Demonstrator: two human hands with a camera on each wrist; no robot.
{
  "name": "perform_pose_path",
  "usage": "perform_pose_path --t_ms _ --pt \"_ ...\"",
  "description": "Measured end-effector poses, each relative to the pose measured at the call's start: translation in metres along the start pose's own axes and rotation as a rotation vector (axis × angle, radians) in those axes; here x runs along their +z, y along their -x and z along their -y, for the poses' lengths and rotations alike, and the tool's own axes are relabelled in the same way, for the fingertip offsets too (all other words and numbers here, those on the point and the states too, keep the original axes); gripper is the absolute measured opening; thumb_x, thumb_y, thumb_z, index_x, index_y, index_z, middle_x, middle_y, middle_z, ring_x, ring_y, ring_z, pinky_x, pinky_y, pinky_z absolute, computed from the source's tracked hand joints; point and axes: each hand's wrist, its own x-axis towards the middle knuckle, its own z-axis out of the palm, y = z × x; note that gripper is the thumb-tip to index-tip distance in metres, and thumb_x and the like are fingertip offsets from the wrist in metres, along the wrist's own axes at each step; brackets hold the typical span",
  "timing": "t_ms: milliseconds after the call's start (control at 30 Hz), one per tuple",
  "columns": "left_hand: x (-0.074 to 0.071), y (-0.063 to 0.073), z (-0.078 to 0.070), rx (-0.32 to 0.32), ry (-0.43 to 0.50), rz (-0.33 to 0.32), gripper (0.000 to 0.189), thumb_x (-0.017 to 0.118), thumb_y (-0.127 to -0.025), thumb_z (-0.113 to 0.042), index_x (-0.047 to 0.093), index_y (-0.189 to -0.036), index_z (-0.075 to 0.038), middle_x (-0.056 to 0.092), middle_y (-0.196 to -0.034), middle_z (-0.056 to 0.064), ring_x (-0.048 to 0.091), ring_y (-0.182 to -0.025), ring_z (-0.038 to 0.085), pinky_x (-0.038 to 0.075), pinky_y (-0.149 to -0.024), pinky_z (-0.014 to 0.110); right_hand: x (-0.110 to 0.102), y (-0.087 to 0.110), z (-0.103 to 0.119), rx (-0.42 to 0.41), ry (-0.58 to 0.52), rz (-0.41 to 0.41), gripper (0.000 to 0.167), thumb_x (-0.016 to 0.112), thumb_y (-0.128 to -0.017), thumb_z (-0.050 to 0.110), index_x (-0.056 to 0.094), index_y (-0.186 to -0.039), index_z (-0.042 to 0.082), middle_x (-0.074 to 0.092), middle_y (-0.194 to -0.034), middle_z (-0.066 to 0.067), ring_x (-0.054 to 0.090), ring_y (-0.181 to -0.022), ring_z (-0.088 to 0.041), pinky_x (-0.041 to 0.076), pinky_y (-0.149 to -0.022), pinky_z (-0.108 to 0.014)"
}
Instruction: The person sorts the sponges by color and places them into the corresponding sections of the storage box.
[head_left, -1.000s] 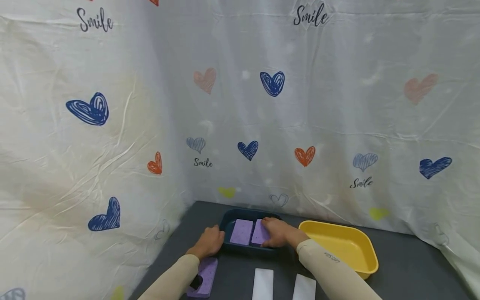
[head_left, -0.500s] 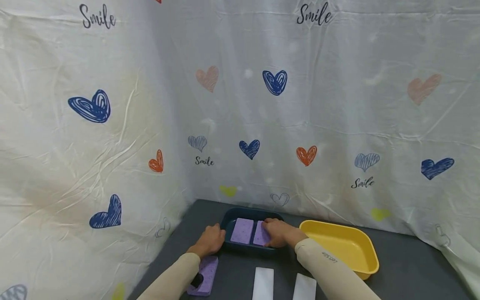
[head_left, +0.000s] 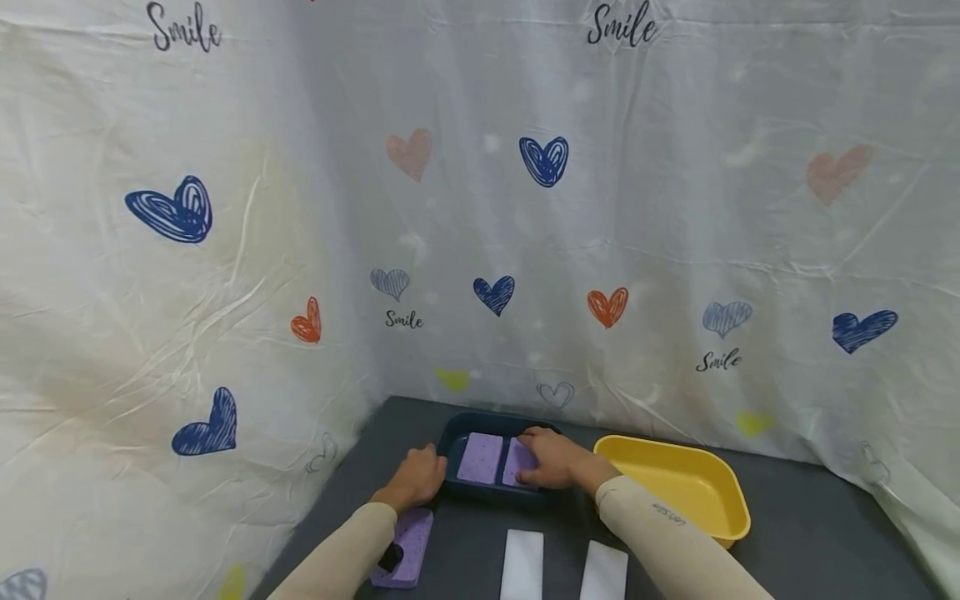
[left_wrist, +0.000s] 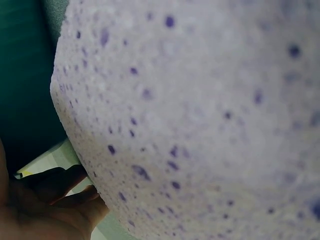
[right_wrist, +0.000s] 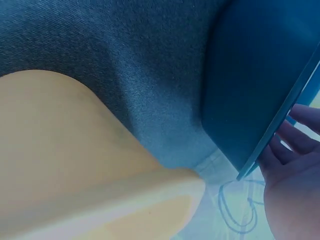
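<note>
Two purple speckled sponges lie side by side inside a dark blue tray (head_left: 491, 493) in the head view. My right hand (head_left: 557, 460) reaches over the tray's right rim and grips the right sponge (head_left: 517, 462), thumb near its front end and fingers at its back. The left sponge (head_left: 480, 458) lies flat beside it. With curled fingers my left hand (head_left: 418, 477) holds the tray's left rim. Under the left wrist a third purple sponge (head_left: 414, 546) lies on the table, and it fills most of the left wrist view as a pale speckled slab (left_wrist: 190, 110).
A yellow tub (head_left: 738, 508) stands right of the tray, close to my right forearm. Two white blocks, one (head_left: 522, 565) left and one (head_left: 604, 572) right, lie on the dark table (head_left: 810, 533) in front. A heart-printed curtain (head_left: 675, 208) closes off the back and left.
</note>
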Motion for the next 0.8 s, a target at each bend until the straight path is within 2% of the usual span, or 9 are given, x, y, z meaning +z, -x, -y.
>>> perform_pose_path --t_ms 133,267,300,367,467,500,633,800 --pt "0.004 -0.005 0.006 0.005 -0.004 0.000 0.050 0.044 -0.112 -0.029 0.060 -0.127 0.015 0.068 -0.110 0.028 0.065 -0.093 0.036 0.057 -0.081 0.057 -0.003 0.003 -0.001 -0.025 0.016 -0.016 0.070 0.074 -0.102 0.045 0.057 -0.158 0.005 0.052 -0.166 -0.016 0.053 -0.150 -0.034 0.042 -0.128 -0.052" --pt "-0.006 0.004 -0.008 -0.006 0.017 0.015 0.048 0.045 -0.111 -0.025 0.059 -0.129 0.018 0.067 -0.114 0.033 0.065 -0.096 0.039 0.057 -0.086 0.060 -0.005 0.007 0.000 -0.053 0.021 -0.042 0.068 0.072 -0.104 0.044 0.057 -0.157 0.004 0.053 -0.166 -0.016 0.053 -0.152 -0.034 0.042 -0.128 -0.052" --pt "-0.011 0.008 -0.014 -0.016 0.035 0.018 0.046 0.047 -0.111 -0.024 0.059 -0.127 0.017 0.067 -0.111 0.031 0.065 -0.095 0.038 0.056 -0.085 0.060 -0.006 0.008 0.001 -0.062 0.018 -0.051 0.068 0.072 -0.104 0.043 0.057 -0.157 0.004 0.054 -0.165 -0.016 0.053 -0.152 -0.034 0.042 -0.128 -0.052" --pt "-0.013 0.010 -0.016 -0.015 0.034 0.015 0.043 0.047 -0.111 -0.023 0.061 -0.123 0.016 0.066 -0.107 0.029 0.064 -0.092 0.036 0.056 -0.083 0.060 -0.006 0.011 0.004 -0.079 0.005 -0.070 0.066 0.072 -0.104 0.041 0.057 -0.157 0.004 0.054 -0.165 -0.016 0.053 -0.152 -0.034 0.042 -0.127 -0.052" --pt "-0.008 0.007 -0.009 -0.006 0.024 0.011 0.043 0.046 -0.111 -0.024 0.061 -0.121 0.015 0.066 -0.104 0.027 0.063 -0.090 0.034 0.056 -0.081 0.059 -0.007 0.016 0.011 -0.106 -0.014 -0.104 0.063 0.072 -0.105 0.038 0.058 -0.156 0.004 0.056 -0.164 -0.016 0.053 -0.151 -0.034 0.043 -0.127 -0.053" --pt "-0.002 0.001 -0.001 0.007 0.015 0.004 0.045 0.044 -0.111 -0.026 0.062 -0.119 0.014 0.066 -0.103 0.027 0.063 -0.089 0.035 0.056 -0.080 0.058 -0.007 0.017 0.014 -0.118 -0.021 -0.112 0.062 0.072 -0.105 0.036 0.058 -0.156 0.004 0.056 -0.163 -0.015 0.054 -0.151 -0.034 0.043 -0.127 -0.053" --pt "0.008 -0.010 0.011 0.005 0.000 0.010 0.044 0.044 -0.111 -0.026 0.062 -0.119 0.013 0.067 -0.104 0.028 0.066 -0.093 0.038 0.056 -0.082 0.060 -0.008 0.022 0.027 -0.153 -0.019 -0.130 0.060 0.070 -0.106 0.036 0.059 -0.157 0.006 0.058 -0.162 -0.012 0.055 -0.150 -0.031 0.045 -0.126 -0.052" --pt "0.003 -0.008 0.007 0.006 0.008 0.017 0.044 0.043 -0.111 -0.025 0.062 -0.121 0.014 0.068 -0.109 0.030 0.069 -0.098 0.043 0.057 -0.084 0.061 -0.008 0.025 0.036 -0.201 -0.008 -0.139 0.059 0.070 -0.106 0.037 0.059 -0.156 0.007 0.061 -0.160 -0.010 0.057 -0.148 -0.028 0.046 -0.125 -0.048"
